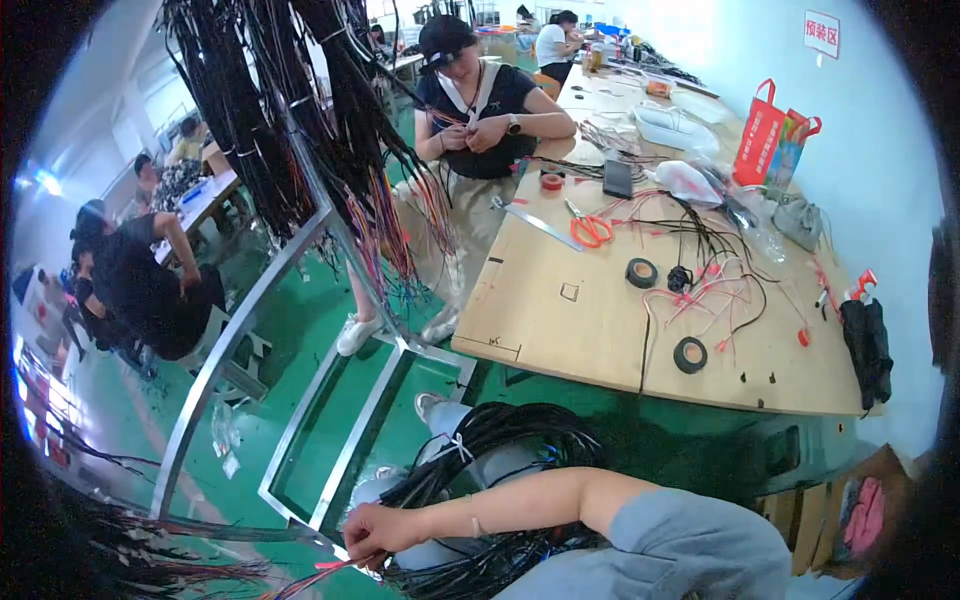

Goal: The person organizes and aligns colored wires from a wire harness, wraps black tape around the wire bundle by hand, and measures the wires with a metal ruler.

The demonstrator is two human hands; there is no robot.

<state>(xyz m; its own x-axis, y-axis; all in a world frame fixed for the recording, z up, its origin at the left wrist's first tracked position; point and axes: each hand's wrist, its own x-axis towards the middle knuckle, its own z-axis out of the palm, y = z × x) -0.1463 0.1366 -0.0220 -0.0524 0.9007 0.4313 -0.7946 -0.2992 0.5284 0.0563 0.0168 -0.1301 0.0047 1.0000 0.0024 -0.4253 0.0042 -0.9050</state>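
My right hand (375,530) reaches across to the lower middle, its fingers closed in a pinch. At the fingertips are thin red wires (330,565), part of a harness whose ends trail off to the left. Across my lap lies a coiled bundle of black cables (520,420), tied with a white strip (455,447); my forearm passes over it. More dark cables (130,545) with loose ends spread at the lower left, by the metal rack (215,365). My left hand is not in view.
Thick black cable bundles (265,120) hang from the rack. The wooden table (560,330) holds orange scissors (590,228), a metal ruler (540,224), black tape rolls (690,354) and loose wires. A co-worker (475,110) sits across, handling wires. Cardboard boxes (820,515) stand lower right.
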